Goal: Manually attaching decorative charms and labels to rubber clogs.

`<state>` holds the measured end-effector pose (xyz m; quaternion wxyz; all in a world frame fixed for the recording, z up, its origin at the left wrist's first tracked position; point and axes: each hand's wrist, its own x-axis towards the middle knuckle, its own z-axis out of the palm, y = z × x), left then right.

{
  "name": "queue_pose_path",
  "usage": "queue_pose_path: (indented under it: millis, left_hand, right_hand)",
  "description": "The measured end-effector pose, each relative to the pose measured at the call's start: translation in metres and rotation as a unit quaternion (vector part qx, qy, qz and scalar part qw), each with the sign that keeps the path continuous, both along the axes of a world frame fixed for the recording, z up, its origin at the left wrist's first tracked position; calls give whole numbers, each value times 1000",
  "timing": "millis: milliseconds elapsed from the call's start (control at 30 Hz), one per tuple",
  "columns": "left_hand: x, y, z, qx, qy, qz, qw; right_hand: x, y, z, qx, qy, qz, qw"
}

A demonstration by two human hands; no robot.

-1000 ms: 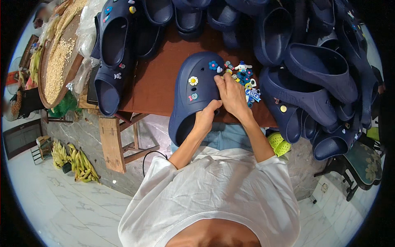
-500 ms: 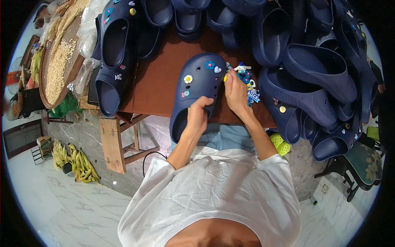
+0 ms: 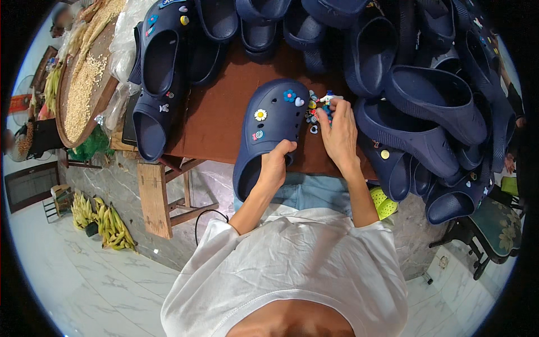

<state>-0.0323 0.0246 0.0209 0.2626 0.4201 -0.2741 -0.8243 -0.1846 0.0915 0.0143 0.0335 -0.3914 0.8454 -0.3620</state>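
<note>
A navy blue clog lies toe-away at the front of the brown-covered table. My left hand grips it by the edge of its heel opening, thumb on top. On its upper sit a white daisy charm, a blue flower charm, a pale heart charm and a pink-and-blue swirl candy charm. To the right of the clog, my right hand reaches over a small pile of colourful shoe charms, thumb and fingers apart. The hand partly hides the pile.
More navy clogs stand along the far side, a decorated one at left and a heap at right. The brown table has a wooden stool beside it. Lime-green clogs show below the table's right edge.
My right hand has left the clog's right edge, where it pinched something yellow, and moved right over the charms, its fingers opening. My left hand keeps its hold; the clog shifted slightly nearer.
</note>
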Motion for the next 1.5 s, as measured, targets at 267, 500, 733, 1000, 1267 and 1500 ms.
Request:
queue_pose_path:
  millis: [267, 500, 733, 1000, 1267, 1500]
  left_hand:
    - [7, 17, 1, -43, -55, -30, 997]
    - [11, 11, -2, -39, -89, -56, 994]
    - [8, 14, 3, -74, -70, -73, 992]
    - [5, 19, 8, -113, -132, -99, 980]
    - [2, 28, 11, -160, -156, -92, 970]
    - [2, 26, 11, -147, -154, -120, 970]
  right_hand:
    - [17, -34, 15, -90, -33, 84, 992]
    - [15, -43, 5, -113, -110, 70, 985]
    - [17, -45, -15, -123, 158, 82, 976]
    - [12, -39, -15, -167, 154, 108, 968]
    - [8, -37, -4, -142, -137, 78, 977]
    - [11, -40, -17, -134, 148, 86, 976]
